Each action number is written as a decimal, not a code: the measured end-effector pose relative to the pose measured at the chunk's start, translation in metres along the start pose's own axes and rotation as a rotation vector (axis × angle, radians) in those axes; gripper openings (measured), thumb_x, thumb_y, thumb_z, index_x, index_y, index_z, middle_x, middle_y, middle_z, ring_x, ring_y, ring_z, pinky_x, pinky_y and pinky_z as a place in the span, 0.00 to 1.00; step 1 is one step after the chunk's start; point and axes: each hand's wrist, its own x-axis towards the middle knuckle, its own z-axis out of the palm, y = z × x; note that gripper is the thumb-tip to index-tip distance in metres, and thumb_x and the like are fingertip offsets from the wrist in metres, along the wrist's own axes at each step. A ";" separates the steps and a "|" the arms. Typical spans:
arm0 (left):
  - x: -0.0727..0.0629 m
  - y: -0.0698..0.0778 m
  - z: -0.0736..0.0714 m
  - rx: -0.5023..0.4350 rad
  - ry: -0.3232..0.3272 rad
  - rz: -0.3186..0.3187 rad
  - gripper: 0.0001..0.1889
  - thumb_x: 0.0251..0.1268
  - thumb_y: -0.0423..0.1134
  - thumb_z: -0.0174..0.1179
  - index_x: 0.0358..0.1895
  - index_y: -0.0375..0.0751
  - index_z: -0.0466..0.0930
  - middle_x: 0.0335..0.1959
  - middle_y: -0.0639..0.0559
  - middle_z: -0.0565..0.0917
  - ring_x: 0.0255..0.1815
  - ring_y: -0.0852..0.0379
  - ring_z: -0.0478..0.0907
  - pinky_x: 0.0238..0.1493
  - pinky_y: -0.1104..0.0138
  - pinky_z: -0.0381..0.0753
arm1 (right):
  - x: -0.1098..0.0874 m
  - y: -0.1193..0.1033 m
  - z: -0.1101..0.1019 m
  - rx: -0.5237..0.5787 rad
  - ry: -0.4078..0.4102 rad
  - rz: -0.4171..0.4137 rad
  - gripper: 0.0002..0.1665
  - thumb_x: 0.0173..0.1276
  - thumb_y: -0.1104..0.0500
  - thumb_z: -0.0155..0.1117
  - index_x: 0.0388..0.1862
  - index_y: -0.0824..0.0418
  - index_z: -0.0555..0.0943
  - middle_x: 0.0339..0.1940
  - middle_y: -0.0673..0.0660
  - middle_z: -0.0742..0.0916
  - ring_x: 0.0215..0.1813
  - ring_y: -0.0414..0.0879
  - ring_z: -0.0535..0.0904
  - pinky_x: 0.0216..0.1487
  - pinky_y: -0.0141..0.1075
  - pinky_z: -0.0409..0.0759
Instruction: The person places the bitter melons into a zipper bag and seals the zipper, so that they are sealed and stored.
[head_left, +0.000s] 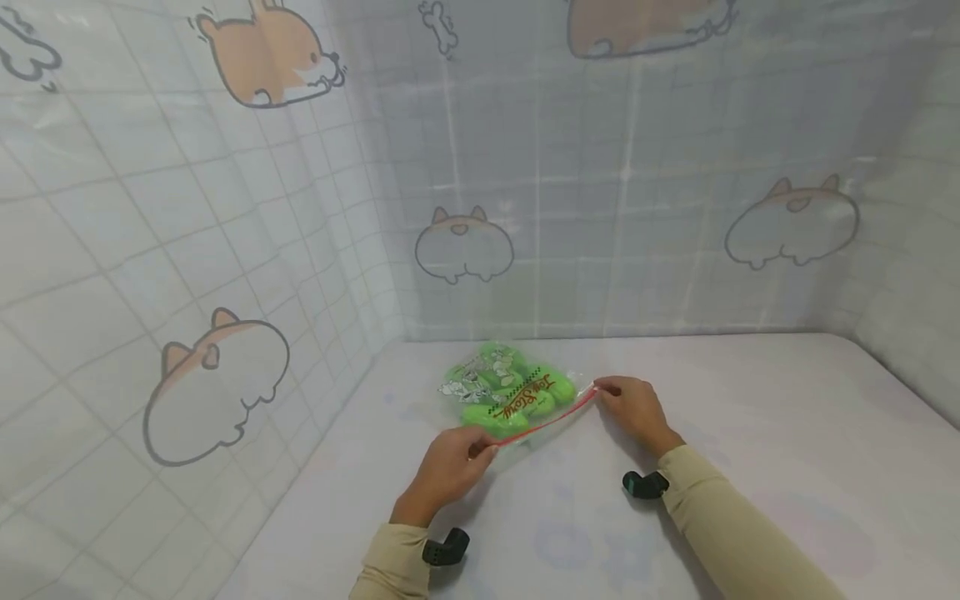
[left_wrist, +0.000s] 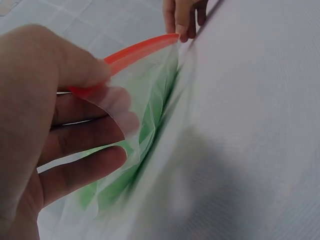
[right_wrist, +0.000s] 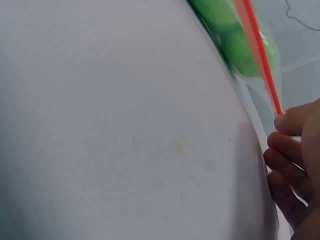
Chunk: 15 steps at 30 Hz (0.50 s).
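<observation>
A clear zip bag (head_left: 517,392) with a red zip strip (head_left: 551,423) and printed lettering lies on the table, holding several bright green rounded things whose kind I cannot tell. At the near left corner, my left hand (head_left: 452,467) pinches the strip between thumb and finger. My right hand (head_left: 636,410) pinches the strip's other end, at the right corner. Between the two hands the strip runs slightly bowed. In the left wrist view, the other fingers of the left hand (left_wrist: 55,115) lie behind the clear plastic. The right wrist view shows the right thumb and finger at the strip's tip.
The pale table (head_left: 750,417) reaches back to a grey wall (head_left: 600,283). White sheeting (head_left: 187,250) with a grid and dog drawings rises along the left side. Each wrist carries a dark camera band, the left band (head_left: 446,548) and the right band (head_left: 645,484).
</observation>
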 end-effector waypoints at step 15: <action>-0.003 -0.003 0.001 0.003 0.089 -0.011 0.03 0.65 0.39 0.65 0.35 0.48 0.88 0.28 0.64 0.84 0.31 0.67 0.78 0.35 0.68 0.81 | -0.014 0.014 -0.028 0.108 -0.034 0.074 0.19 0.76 0.57 0.57 0.60 0.63 0.82 0.57 0.63 0.85 0.61 0.58 0.77 0.61 0.56 0.75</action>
